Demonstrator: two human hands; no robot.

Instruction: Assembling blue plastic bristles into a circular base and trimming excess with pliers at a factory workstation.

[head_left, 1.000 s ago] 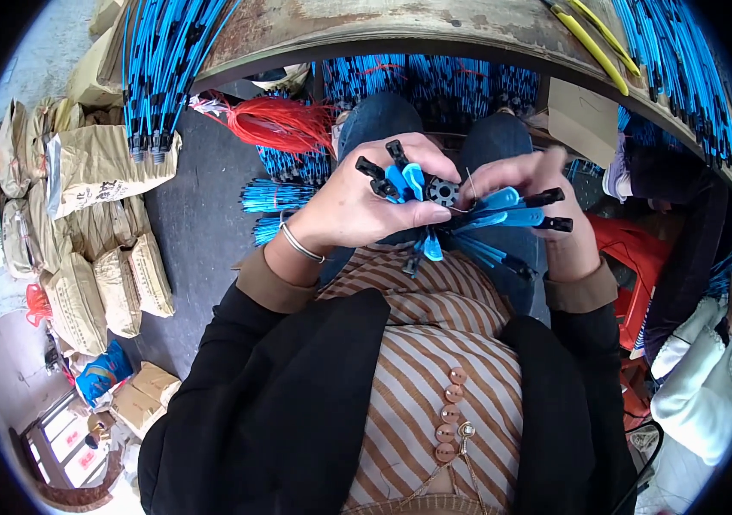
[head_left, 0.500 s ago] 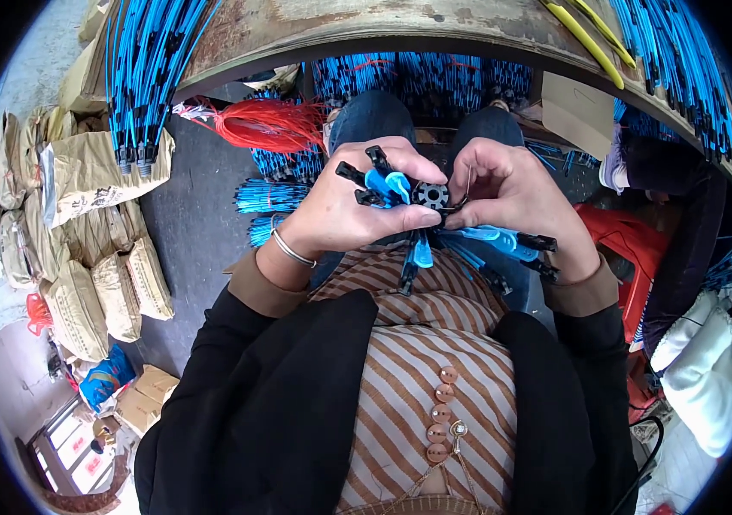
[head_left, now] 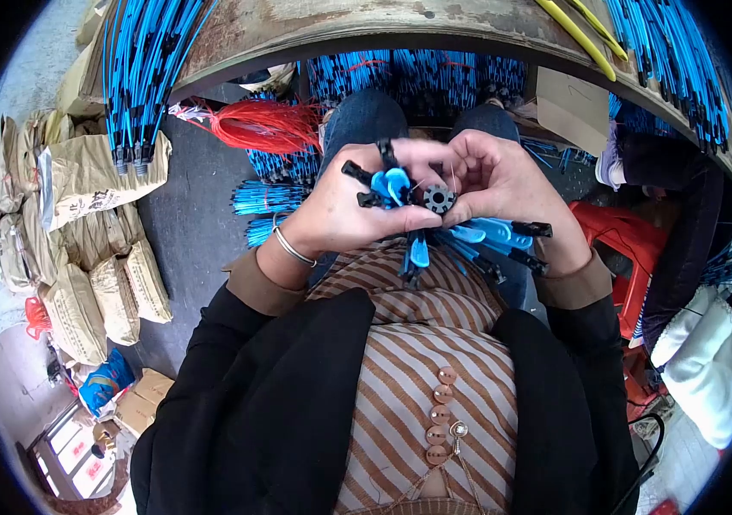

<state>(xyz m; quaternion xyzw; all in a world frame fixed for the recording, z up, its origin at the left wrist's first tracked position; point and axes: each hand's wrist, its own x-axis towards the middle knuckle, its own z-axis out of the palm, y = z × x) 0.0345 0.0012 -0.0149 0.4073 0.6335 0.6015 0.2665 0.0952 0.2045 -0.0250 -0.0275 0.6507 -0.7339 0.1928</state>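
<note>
Above my lap, my left hand (head_left: 364, 199) is closed round a round black notched hub (head_left: 440, 200), its thumb pressed against the hub's near side. Blue ribs with black jointed ends fan out from it. Some blue ribs (head_left: 390, 185) poke up between the left fingers, and others (head_left: 486, 232) spread below the right palm. My right hand (head_left: 507, 178) is on the hub's right side, fingers curled in a pinch. A thin wire, partly hidden and blurred, shows between its fingertips and the hub. The left index finger is smeared by motion.
Ahead is a worn wooden table (head_left: 331, 26) with bundles of blue rods (head_left: 147, 77) and yellow-handled pliers (head_left: 580, 34). Red strands (head_left: 254, 127) hang below its edge. Brown sacks (head_left: 74, 309) line the left. At right are a red stool (head_left: 610, 245) and another person's dark-clothed leg (head_left: 683, 227).
The hub has shifted slightly right and turned to face up more. My left index finger has lifted and is moving over the hub. The right fingertips have drawn a little up from it.
</note>
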